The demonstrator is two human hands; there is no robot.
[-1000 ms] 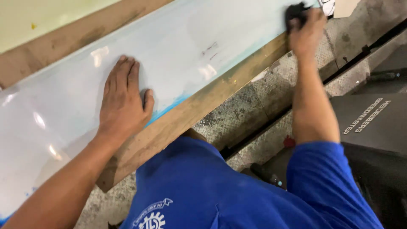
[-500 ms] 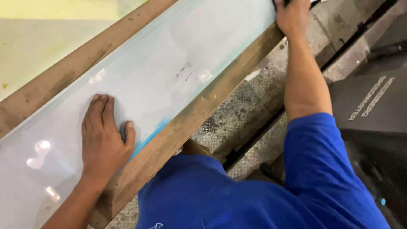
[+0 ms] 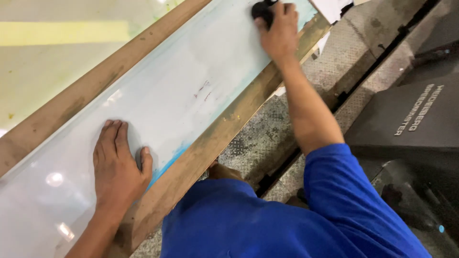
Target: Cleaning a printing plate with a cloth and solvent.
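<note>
A long, pale, glossy sheet (image 3: 181, 95) lies flat on a wooden frame (image 3: 215, 138), running on a slant from the lower left corner up to the top right, with one wooden rail along its far edge and another along its near edge. The left hand (image 3: 117, 165) is pressed flat on the sheet near its lower end, palm down, fingers held together and pointing up the sheet, thumb spread out toward the near rail; it pinches nothing. Just beside that thumb a blue streak (image 3: 167, 165) runs along the sheet's near edge. The right hand (image 3: 279, 28) reaches far up the sheet near the top of the view, fingers curled over a small black pad (image 3: 262, 10) that it presses onto the sheet close to the near rail. Between the two hands the sheet is bare apart from a few faint dark marks (image 3: 203, 90), so that stretch is open. Beyond the far rail lies a yellowish-green surface (image 3: 52, 52). On the near side, below the frame, is a metal tread-plate floor (image 3: 267, 134), and to the right a dark grey machine housing (image 3: 406, 119) stands close by the right arm. The person's blue shirt (image 3: 267, 220) fills the bottom of the view, close against the near rail.
</note>
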